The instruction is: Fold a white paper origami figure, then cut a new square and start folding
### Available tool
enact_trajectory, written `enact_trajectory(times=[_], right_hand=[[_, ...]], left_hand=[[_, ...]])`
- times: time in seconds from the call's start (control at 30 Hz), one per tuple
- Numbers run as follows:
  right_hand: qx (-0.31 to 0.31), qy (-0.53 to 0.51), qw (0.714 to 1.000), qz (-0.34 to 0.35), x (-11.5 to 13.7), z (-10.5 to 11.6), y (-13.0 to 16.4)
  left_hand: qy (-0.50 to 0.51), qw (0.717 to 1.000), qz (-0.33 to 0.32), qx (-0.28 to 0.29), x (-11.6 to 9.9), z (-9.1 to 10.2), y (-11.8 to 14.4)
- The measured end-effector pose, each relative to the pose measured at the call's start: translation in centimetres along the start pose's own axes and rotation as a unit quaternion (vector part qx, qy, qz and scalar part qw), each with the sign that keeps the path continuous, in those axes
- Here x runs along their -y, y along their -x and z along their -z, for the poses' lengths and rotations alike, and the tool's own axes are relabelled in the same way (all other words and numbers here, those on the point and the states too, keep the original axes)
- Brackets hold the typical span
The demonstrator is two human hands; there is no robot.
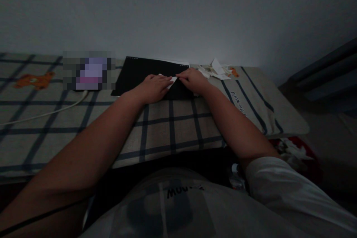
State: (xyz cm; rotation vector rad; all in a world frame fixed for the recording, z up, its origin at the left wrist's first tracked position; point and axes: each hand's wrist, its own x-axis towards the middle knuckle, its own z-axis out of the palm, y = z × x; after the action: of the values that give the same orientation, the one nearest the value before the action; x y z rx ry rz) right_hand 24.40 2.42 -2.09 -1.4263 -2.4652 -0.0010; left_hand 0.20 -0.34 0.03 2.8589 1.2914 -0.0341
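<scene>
Two hands on one paper piece, over black mat: left hand pressing flat, right hand pinching its edge; scraps nearby.

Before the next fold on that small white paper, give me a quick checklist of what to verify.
1. Left hand on the white paper: ok, fingertips rest on it.
2. Right hand on the paper: ok, fingertips meet its right end.
3. Paper backed by the black mat: ok, it lies on the mat.
4. Crease lines visible: cannot tell, picture too dark.
5. Paper scraps apart from the work: ok, piled right of the mat.
6. White cable away from both hands: ok, far left on the checked cloth.
</scene>
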Motion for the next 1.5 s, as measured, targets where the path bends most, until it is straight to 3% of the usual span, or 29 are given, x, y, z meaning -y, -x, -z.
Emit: enact_trajectory(times=[0.13, 0.37, 0.6, 0.77, 1.03, 1.5], right_hand=[[-0.026, -0.017, 0.999, -0.028, -0.4, -0.2, -0.2], [-0.015, 0.003, 1.0, 0.026, 1.5, -0.5, -0.3], [-0.031, -0.011, 0.999, 0.001, 0.1, -1.0, -0.2], [-0.006, -0.037, 0.999, 0.017, 0.4, 0.0, 0.0], [0.015, -0.069, 0.995, 0.064, 0.6, 0.5, 0.1], [0.039, 0.082, 0.994, 0.058, 3.7, 1.7, 0.6]], left_hand=[[0.001, 1.0, 0.0, -0.008, 0.0, -0.1, 0.0], [0.004, 1.0, 0.0, 0.001, 0.0, 0.1, 0.1], [0.015, 1.0, -0.003, 0.002, 0.4, 0.2, 0.0], [0.029, 0.998, -0.046, -0.027, 0.7, 1.1, 0.4], [0.013, 0.997, -0.007, -0.076, 0.4, 1.3, 0.5], [-0.018, 0.998, 0.01, -0.052, 0.2, 1.3, 0.5]])
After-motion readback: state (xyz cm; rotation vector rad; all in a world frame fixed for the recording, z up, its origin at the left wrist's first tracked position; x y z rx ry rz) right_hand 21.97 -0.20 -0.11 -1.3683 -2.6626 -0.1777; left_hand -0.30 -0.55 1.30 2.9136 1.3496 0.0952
